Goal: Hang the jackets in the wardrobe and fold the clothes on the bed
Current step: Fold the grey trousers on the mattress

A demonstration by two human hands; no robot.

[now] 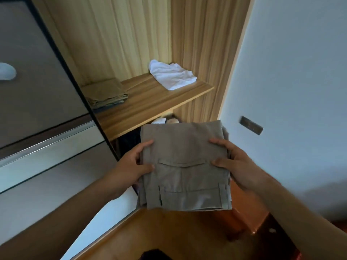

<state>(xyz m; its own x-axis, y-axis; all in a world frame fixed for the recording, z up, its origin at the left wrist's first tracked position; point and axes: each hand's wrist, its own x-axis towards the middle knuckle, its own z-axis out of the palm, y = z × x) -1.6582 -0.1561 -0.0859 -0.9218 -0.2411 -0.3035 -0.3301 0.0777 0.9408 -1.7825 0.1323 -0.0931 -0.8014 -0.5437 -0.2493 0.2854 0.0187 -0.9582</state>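
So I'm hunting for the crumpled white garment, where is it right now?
In the head view the crumpled white garment lies on the wooden wardrobe shelf, at its back right, apart from the folded tan cloth stack at the left.

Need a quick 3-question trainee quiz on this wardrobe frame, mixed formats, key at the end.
1. True or false: both hands, left hand and right hand, grip the folded grey trousers.
2. What lies on the right part of the wooden shelf? A) white garment B) black shoe C) red towel
3. Fill in: the folded tan garment sits at the shelf's ____ end.

Key: 1 true; 2 A; 3 left
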